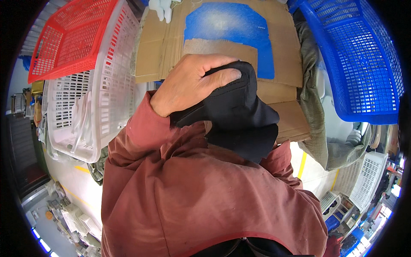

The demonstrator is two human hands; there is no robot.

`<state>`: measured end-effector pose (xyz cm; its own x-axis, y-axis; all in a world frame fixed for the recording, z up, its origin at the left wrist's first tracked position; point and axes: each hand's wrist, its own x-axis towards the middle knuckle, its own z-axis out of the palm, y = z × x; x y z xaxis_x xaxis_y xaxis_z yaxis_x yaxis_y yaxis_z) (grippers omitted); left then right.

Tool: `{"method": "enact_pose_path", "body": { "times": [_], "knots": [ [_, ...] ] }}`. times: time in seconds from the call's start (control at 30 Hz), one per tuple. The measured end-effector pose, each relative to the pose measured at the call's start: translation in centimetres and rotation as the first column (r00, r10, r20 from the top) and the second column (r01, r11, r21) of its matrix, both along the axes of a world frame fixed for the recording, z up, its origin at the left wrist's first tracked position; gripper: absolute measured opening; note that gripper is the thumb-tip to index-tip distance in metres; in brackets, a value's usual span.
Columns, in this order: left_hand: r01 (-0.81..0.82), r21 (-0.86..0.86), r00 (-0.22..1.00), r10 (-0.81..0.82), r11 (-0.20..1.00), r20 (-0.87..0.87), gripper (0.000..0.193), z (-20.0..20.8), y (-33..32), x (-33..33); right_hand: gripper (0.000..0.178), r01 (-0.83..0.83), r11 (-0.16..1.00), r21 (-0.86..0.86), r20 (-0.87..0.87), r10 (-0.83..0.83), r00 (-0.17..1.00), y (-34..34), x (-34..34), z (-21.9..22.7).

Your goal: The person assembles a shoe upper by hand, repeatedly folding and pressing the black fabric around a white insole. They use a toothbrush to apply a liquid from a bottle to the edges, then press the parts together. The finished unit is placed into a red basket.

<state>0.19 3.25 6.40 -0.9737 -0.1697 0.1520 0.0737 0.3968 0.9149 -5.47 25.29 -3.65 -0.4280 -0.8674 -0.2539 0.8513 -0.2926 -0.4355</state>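
Draping down and to the right from the left hand [195,83], a stitched black fabric piece [239,105] hangs in front of the person's chest, its upper edge gripped between thumb and fingers. The right hand is hidden by the fabric, so whether it holds anything cannot be told; a reddish-brown sleeve [282,160] shows just beside the cloth. Beyond lie brown cardboard [287,47] and a pale-dusted blue sheet [264,55]. Farther out are perforated plastic baskets: a red basket [97,36] and a white basket [101,85] on the left, a blue basket [372,118] on the right

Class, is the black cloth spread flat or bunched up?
The black cloth is bunched up: the left hand grips one end; uneven folds show below.
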Motion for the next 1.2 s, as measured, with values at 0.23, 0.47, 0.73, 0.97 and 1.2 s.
{"method": "enact_pose_path", "body": {
  "times": [0.23,0.47,0.73,0.97,1.2],
  "knots": [
    [-0.046,0.026,0.990,0.042,0.999,0.138,0.041,-1.0,-0.7,-0.5,0.037,0.120,0.993,0.022,0.259,-0.122,0.958,-0.1,-0.1,-1.6],
    [-0.009,-0.095,0.991,-0.003,0.995,-0.131,0.071,0.3,0.1,3.1,0.025,0.441,0.874,0.204,-0.701,-0.184,0.689,-2.1,-1.0,-1.5],
    [-0.148,-0.284,0.989,0.140,0.947,-0.048,0.086,-1.0,2.9,2.6,0.025,0.490,0.852,0.183,-0.846,-0.118,0.521,-2.9,-0.8,0.8],
    [-0.149,-0.068,0.976,0.158,0.987,0.153,0.080,-1.6,3.5,1.6,0.021,0.551,0.794,0.256,-0.928,0.043,0.369,-2.4,-1.6,1.1],
    [-0.120,0.097,0.964,0.093,0.988,0.248,0.040,-1.9,3.8,1.3,0.019,0.679,0.703,0.212,-0.976,0.192,0.107,-1.8,-2.3,2.2]
  ]
}}
